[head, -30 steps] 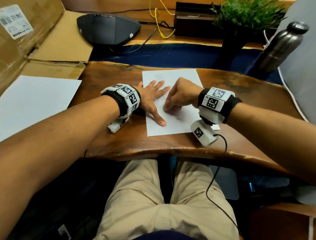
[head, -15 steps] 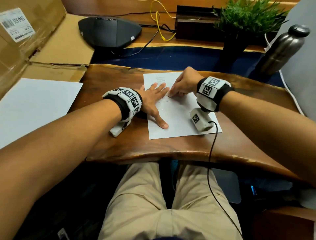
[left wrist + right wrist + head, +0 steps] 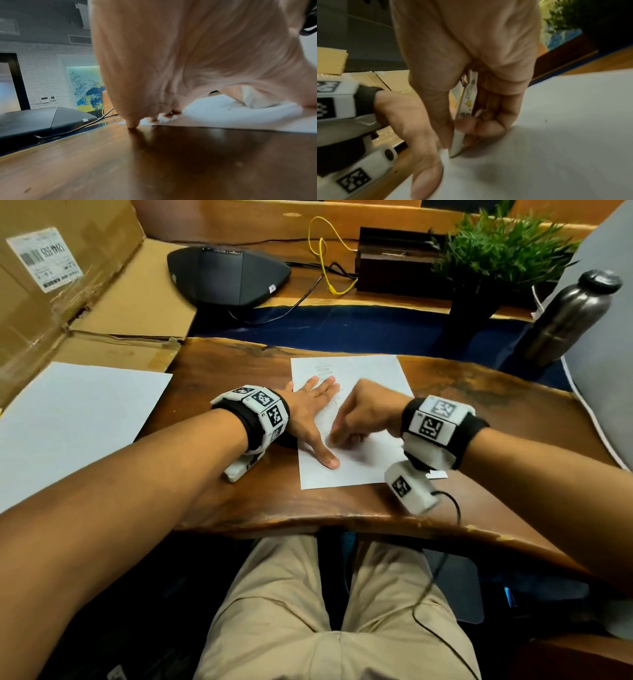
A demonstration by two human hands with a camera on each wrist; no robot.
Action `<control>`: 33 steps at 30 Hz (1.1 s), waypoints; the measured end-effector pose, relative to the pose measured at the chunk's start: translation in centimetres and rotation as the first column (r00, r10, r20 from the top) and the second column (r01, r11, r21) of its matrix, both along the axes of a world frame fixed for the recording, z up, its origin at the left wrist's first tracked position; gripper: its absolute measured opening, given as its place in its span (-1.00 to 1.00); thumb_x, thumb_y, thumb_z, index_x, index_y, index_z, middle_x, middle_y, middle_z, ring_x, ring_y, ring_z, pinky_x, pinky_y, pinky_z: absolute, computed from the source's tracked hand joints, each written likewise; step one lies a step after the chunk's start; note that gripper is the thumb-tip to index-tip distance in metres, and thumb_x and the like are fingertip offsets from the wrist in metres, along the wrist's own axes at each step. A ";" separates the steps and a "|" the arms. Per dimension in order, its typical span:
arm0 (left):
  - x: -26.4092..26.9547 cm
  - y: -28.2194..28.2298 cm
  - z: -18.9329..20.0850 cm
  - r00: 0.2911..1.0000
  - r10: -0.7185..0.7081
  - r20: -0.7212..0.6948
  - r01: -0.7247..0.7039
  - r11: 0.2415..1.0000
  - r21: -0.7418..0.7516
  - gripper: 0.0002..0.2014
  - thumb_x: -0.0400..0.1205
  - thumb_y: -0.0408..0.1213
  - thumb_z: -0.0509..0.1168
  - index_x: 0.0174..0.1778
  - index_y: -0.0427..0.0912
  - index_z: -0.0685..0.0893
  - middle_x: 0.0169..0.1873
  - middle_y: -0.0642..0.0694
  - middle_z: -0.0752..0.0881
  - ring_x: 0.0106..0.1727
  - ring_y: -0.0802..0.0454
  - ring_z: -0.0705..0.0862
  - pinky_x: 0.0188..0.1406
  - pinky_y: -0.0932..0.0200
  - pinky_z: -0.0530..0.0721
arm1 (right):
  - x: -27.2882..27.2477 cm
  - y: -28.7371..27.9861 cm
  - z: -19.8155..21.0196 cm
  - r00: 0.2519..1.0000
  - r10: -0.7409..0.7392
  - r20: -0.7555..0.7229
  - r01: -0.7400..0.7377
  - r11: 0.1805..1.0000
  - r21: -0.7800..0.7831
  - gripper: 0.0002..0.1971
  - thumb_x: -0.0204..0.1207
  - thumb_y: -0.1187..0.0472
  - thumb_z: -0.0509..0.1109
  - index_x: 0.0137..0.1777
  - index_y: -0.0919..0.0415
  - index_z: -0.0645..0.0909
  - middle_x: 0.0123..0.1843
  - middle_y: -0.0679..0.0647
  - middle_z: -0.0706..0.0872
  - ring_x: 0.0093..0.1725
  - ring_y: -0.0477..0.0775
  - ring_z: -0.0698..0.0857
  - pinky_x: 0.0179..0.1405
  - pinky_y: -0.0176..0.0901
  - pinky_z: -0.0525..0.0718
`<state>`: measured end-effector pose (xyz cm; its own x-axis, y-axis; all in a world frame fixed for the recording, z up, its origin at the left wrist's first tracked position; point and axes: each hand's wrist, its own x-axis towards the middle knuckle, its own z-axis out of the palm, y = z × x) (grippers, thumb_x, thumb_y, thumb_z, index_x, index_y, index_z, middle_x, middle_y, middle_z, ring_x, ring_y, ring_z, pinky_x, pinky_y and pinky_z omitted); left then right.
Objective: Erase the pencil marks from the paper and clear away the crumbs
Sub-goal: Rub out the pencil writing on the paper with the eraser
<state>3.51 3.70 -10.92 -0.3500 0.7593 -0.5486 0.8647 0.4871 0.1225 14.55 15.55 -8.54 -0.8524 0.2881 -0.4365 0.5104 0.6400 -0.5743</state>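
Observation:
A white sheet of paper with faint pencil marks near its top lies on the wooden desk. My left hand lies flat on the sheet's left side, fingers spread, pressing it down. My right hand pinches a thin white eraser between thumb and fingers, its lower tip on the paper just right of the left thumb. Small dark crumbs lie on the sheet in the left wrist view.
A second white sheet lies at the left on flattened cardboard. Behind are a dark speakerphone, yellow cable, dark box, potted plant and metal bottle. My knees are below the desk edge.
My right hand with the eraser went up the sheet and has come back down toward me, beside the left thumb. The left hand has stayed flat on the paper.

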 end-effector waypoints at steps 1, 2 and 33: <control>0.0 0.0 0.1 1.000 -0.001 0.003 0.001 1.000 -0.002 0.52 0.12 0.56 0.44 0.68 0.02 -0.48 0.67 0.06 -0.50 0.68 -0.02 -0.48 0.64 -0.33 -0.37 | 0.1 0.1 0.1 0.999 0.025 0.031 -0.025 1.000 -0.014 -0.75 0.21 0.22 0.78 -0.15 0.32 0.88 -0.24 0.21 0.88 -0.35 0.01 0.76 -0.10 -0.08 0.82; 0.1 0.0 0.1 1.000 -0.002 0.006 0.002 1.000 -0.007 0.52 0.13 0.56 0.44 0.68 0.02 -0.48 0.66 0.07 -0.50 0.68 -0.02 -0.49 0.64 -0.34 -0.37 | -0.2 0.3 0.3 1.000 0.003 0.028 -0.003 1.000 0.000 -0.72 0.19 0.19 0.79 -0.15 0.30 0.89 -0.24 0.19 0.88 -0.33 0.01 0.76 -0.06 -0.07 0.82; 2.1 -0.8 2.1 0.965 0.033 -0.262 0.015 0.983 0.180 -0.30 0.59 0.30 0.28 0.55 -0.06 0.49 0.47 -0.14 0.47 0.43 -0.16 0.51 0.37 -0.09 0.54 | 2.9 5.9 1.0 0.990 -0.068 -0.126 0.110 0.923 0.370 -0.83 0.29 0.21 0.75 -0.19 0.26 0.88 -0.23 0.10 0.85 -0.19 0.03 0.79 -0.20 -0.11 0.82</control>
<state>5.58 2.94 -8.84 -0.4703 0.8329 -0.2917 0.8739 0.4856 -0.0223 17.48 21.48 -7.58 -0.8517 0.4892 -0.1877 0.5232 0.7740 -0.3566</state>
